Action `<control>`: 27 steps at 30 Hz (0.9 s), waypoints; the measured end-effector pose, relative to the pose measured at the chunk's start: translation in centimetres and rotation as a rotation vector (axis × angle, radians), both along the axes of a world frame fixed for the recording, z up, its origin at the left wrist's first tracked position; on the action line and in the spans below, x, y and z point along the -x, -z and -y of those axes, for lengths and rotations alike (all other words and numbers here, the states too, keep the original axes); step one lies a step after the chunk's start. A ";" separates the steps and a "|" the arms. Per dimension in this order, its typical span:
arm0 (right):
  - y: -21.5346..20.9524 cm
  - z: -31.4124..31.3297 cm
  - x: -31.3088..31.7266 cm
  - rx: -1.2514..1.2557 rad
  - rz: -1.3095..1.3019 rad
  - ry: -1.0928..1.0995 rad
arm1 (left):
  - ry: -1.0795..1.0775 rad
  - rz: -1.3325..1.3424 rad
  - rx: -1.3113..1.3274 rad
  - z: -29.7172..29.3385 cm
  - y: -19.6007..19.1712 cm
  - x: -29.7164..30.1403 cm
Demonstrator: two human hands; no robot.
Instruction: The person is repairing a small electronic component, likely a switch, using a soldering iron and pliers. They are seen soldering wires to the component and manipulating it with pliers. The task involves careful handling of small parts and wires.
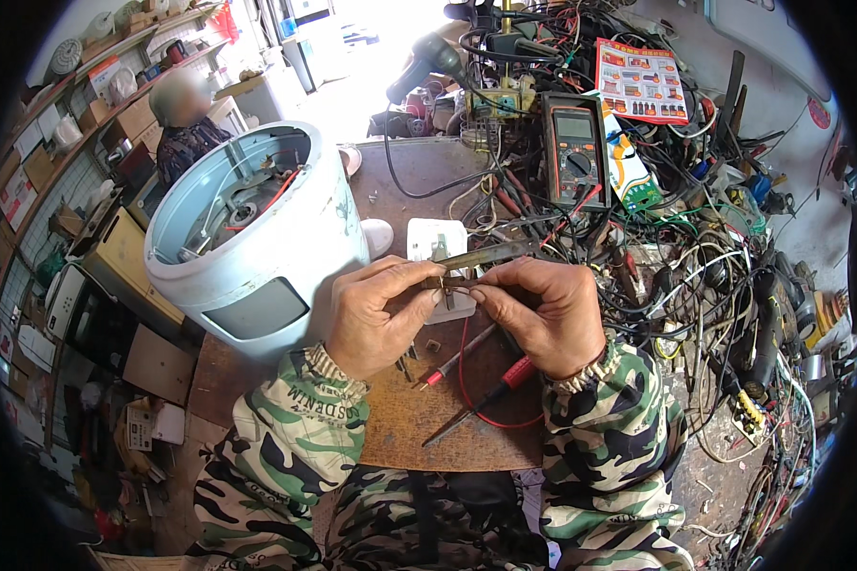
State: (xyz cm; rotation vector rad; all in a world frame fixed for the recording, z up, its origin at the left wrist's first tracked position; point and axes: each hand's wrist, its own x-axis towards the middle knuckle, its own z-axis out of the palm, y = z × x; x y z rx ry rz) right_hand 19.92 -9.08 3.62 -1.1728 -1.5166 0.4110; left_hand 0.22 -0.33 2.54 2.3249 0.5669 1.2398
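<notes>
My left hand (376, 309) and my right hand (548, 314) meet over the wooden bench. Their thumbs and forefingers pinch opposite ends of a small, thin brown strip (455, 283); its exact kind is too small to make out. Just beyond the fingertips lies a flat, blade-like metal tool (490, 253), and whether a hand touches it cannot be told. Behind that sits a white plastic tray (436, 234) with small metal parts, partly hidden by my hands. Below them, a red-and-black test probe (490, 395) and another slim probe (457, 357) rest on the wood.
A light blue cylindrical appliance housing (257, 252), open at the top, stands at the left. A multimeter (577, 152) leans among tangled cables (657, 285) on the right. Shelves with boxes (129, 114) line the left wall. Another person (186, 124) is beyond the housing.
</notes>
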 end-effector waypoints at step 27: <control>-1.2 1.2 1.0 -0.075 -0.486 -0.095 | 0.034 -0.004 0.327 -0.3 0.1 0.3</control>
